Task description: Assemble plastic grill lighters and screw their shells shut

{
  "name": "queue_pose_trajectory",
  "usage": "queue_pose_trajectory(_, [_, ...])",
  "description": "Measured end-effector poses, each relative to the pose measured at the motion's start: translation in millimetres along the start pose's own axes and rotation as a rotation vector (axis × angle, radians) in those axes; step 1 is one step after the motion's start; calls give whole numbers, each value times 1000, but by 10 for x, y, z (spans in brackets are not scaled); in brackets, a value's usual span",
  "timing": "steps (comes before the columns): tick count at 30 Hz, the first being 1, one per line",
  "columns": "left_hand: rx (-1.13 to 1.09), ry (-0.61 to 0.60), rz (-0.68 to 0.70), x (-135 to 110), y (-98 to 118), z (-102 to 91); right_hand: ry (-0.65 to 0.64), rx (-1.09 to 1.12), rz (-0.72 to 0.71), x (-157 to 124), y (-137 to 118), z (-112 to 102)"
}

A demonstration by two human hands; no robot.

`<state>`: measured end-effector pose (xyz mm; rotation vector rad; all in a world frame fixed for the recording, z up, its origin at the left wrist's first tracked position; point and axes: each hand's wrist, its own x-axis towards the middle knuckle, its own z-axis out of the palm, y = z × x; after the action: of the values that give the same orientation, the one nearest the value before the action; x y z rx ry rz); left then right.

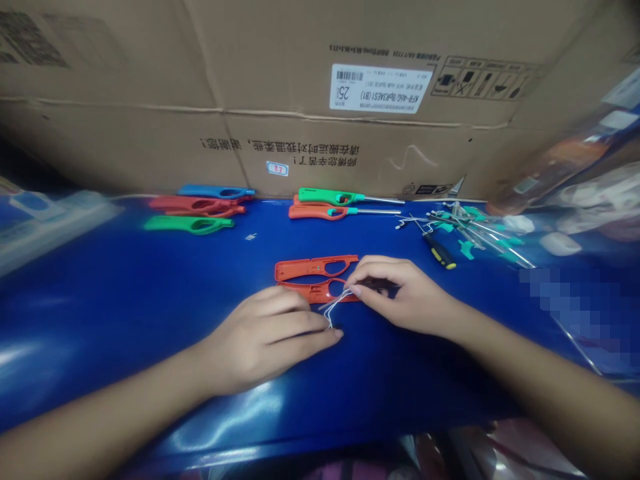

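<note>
Two halves of an orange lighter shell, the far half (300,269) and the near half (297,291), lie side by side on the blue table (175,333). My left hand (273,333) is just in front of the near half, its fingers pinched on the ends of thin white wires (336,308). Over the right end of the shell, my right hand (400,290) pinches the other end of the wires. A dark piece (381,285), partly covered by its fingers, also shows in this hand; its kind cannot be made out.
Blue, red and green lighter shells (190,225) lie at the back left. Green and orange lighters with metal tubes (345,212) are at the back middle. To the right lie a black-and-yellow screwdriver (440,252) and a pile of metal tubes (487,237). Cardboard (280,73) stands behind.
</note>
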<state>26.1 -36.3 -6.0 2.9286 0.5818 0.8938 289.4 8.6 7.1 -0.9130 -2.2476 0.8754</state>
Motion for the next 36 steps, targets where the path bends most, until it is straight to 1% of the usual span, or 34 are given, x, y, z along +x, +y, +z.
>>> queue_pose_trajectory(3, [-5, 34, 31, 15, 4, -5, -12, -2, -31, 4, -5, -12])
queue_pose_trajectory(6, [-15, 38, 32, 27, 5, -16, -53, -12, -49, -4, -20, -30])
queue_pose_trajectory(13, [14, 33, 41, 22, -2, -17, -100, -31, -10, -15, -67, -58])
queue_pose_trajectory(19, [45, 23, 80, 3, 13, -5, -157, -4, 80, -32, -82, -41])
queue_pose_trajectory(27, [85, 31, 99, 33, 34, -27, -134, 87, 208, -39, -114, -41])
queue_pose_trajectory(36, [83, 21, 129, 56, 58, -57, -149, 164, 243, -32, -91, -40])
